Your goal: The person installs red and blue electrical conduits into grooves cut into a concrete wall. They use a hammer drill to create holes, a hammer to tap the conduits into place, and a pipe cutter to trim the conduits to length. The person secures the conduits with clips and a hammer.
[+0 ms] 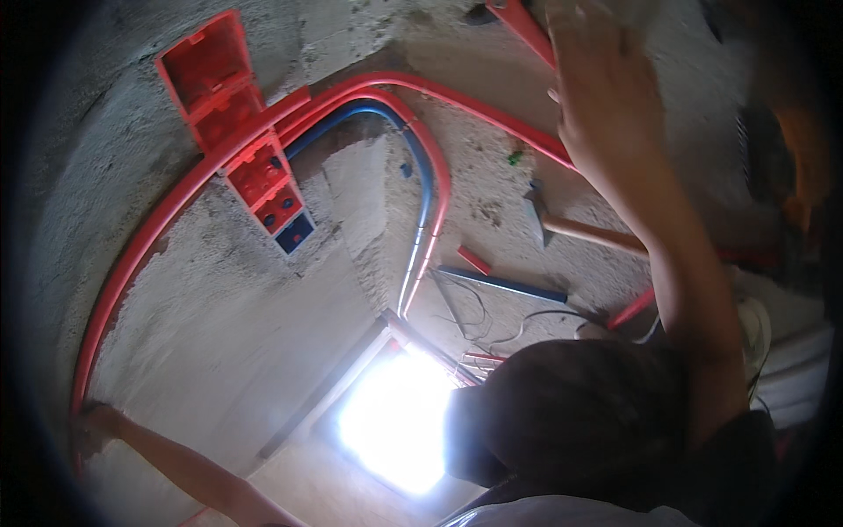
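At the lower left, my left hand [101,420] is closed on a long red conduit [140,244], which bends over a column of red boxes [200,68] with a blue one at its end. Another red conduit and a blue conduit [418,158] curve beside it. My right hand [601,88] reaches to the upper right, fingers stretched out and slightly blurred, over red conduit pieces [518,26]; whether it touches them I cannot tell. A hammer-like tool [601,235] with a wooden handle lies beside that forearm.
A person in a dark cap [580,404] fills the lower middle, close to my right arm. Beyond are a bright opening [391,422], rough grey concrete [219,325], a blue strip [505,283], a short red piece [474,259], loose cables [518,332] and a blurred orange object [795,167].
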